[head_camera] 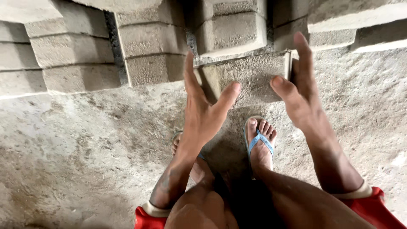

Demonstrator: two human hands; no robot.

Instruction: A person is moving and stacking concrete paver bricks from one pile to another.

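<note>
Concrete was all around in the head view: a grey block (250, 78) lay on the rough floor (76, 140), just beyond both palms and in the gap between them. The left hand (203, 112) was spread wide, fingers straight, holding nothing. The right hand (302, 95) was likewise open and empty, its edge near the block's right end. Stacked blocks (152, 46) rose behind; a blue sandal (259, 142) sat below the hands.
</note>
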